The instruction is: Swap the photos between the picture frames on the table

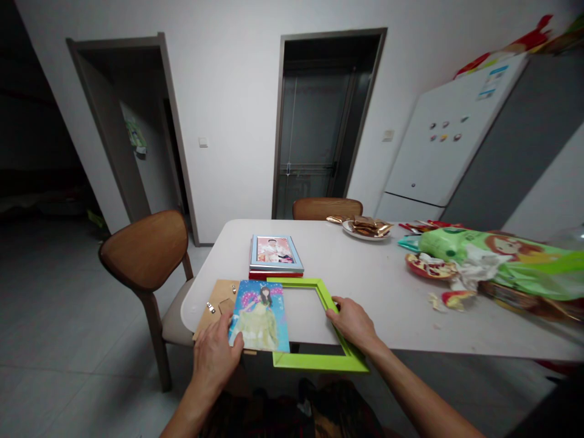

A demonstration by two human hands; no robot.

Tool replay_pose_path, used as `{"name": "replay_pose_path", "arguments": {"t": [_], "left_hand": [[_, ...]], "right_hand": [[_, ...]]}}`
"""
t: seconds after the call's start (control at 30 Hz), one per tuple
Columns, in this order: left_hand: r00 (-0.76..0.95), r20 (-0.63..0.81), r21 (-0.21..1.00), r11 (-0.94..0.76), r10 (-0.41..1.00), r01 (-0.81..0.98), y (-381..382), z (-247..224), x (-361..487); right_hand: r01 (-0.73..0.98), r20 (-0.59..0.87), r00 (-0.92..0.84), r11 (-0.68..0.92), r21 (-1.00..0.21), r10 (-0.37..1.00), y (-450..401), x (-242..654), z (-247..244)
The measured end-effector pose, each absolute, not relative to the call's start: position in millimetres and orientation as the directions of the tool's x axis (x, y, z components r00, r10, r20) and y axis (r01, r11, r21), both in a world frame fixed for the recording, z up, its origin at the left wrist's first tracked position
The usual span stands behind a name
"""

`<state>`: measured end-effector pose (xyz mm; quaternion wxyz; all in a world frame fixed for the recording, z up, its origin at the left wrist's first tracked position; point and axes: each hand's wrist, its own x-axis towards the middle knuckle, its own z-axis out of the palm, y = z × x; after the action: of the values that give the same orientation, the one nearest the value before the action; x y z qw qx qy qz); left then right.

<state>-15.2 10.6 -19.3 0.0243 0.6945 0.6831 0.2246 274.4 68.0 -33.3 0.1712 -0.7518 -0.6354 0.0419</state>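
Observation:
A glossy photo [259,316] of a figure in a pale green gown on a blue ground lies over a brown backing board [224,291] with metal clips. My left hand [216,347] is at their lower left, its thumb on the photo's corner and its fingers by the board; it seems to grip the photo. My right hand [353,322] is closed round the right side of an empty lime-green picture frame [319,363]. The frame's lower bar juts past the table edge, and the photo overlaps its left part. Behind them lies a stack with a light blue framed picture [276,252] on top.
The white table [374,286] carries a plate of wrapped snacks [367,228] at the back. On its right are a green plastic bag [524,255], crumpled tissue and fruit peel [431,267]. Wooden chairs [146,252] stand left and behind; a fridge [456,134] is back right.

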Motion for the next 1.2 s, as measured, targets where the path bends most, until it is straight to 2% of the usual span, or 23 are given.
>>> {"name": "replay_pose_path", "arguments": {"t": [0.2,0.3,0.43,0.53,0.63,0.73,0.8,0.87,0.97,1.03,1.1,1.2], "left_hand": [[0.034,0.314,0.231,-0.111,0.949,0.967,11.6,-18.8,-12.6],[0.187,0.315,0.237,-0.268,0.93,0.934,8.6,-17.4,-4.3],[0.406,0.247,0.223,-0.46,0.88,0.86,6.7,-21.0,11.4],[0.445,0.231,0.196,-0.489,0.865,0.85,9.6,-28.9,21.3],[0.453,0.297,0.186,-0.516,0.841,0.836,14.9,-35.1,22.2],[0.387,0.48,0.279,-0.555,0.788,0.784,20.4,-29.1,13.0],[0.234,0.592,0.433,-0.549,0.771,0.715,22.6,-16.9,6.7],[0.0,0.601,0.647,-0.487,0.799,0.588,22.5,-2.8,6.4],[-0.252,0.414,0.908,-0.376,0.875,0.184,18.1,10.1,22.9],[-0.253,0.267,0.939,-0.31,0.93,-0.149,13.8,9.2,42.1],[-0.201,0.174,0.895,-0.24,0.964,-0.376,10.2,2.6,61.0],[-0.109,0.115,0.868,-0.153,0.987,-0.472,8.8,-9.8,76.2]], "right_hand": [[0.943,0.147,0.194,-0.144,-0.299,0.97,66.6,274.2,-33.1],[0.949,0.227,0.184,-0.112,-0.296,0.957,65.9,271.4,-31.5],[0.939,0.348,0.072,0.054,-0.339,0.935,63.6,257.0,-30.5],[0.886,0.349,-0.021,0.179,-0.428,0.937,59.0,238.3,-31.4],[0.804,0.365,-0.082,0.278,-0.526,0.927,53.7,220.9,-30.3],[0.678,0.377,-0.091,0.335,-0.654,0.922,48.6,210.2,-22.9],[0.553,0.332,-0.088,0.323,-0.768,0.939,45.1,204.9,-15.6],[0.38,0.2,-0.095,0.221,-0.898,0.975,42.0,198.5,-10.2],[0.051,-0.06,-0.09,-0.056,-0.997,0.994,40.0,186.5,-10.5],[-0.193,-0.163,-0.085,-0.177,-0.965,0.983,41.3,180.4,-14.6],[-0.396,-0.185,-0.042,-0.187,-0.899,0.982,44.5,180.1,-17.5],[-0.504,-0.158,0.112,-0.081,-0.86,0.981,51.2,194.3,-13.9]]}}
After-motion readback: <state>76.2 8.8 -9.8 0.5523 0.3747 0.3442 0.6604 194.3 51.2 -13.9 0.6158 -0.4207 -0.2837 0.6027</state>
